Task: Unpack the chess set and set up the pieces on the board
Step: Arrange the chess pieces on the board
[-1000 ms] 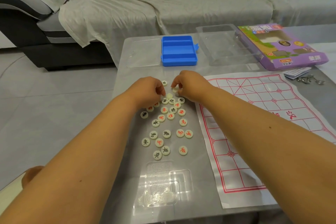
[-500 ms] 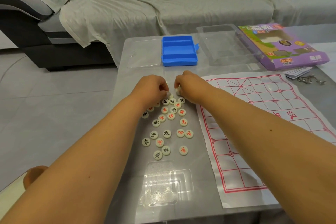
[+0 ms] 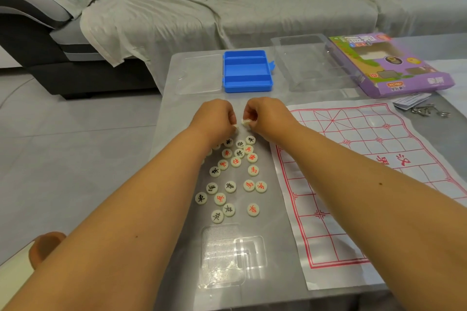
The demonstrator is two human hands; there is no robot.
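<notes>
We see a grey sofa (image 3: 252, 7) behind the glass table (image 3: 177, 118). On the table lie the paper board (image 3: 366, 171) at right, a purple box (image 3: 394, 65), a clear tray (image 3: 310, 63) and a blue case (image 3: 246, 70). The round chess pieces (image 3: 233, 174) lie scattered just left of the board. Above them our left hand (image 3: 214, 116) and right hand (image 3: 265, 115) are curled, each pinching 1 pale piece, fingertips nearly meeting.
</notes>
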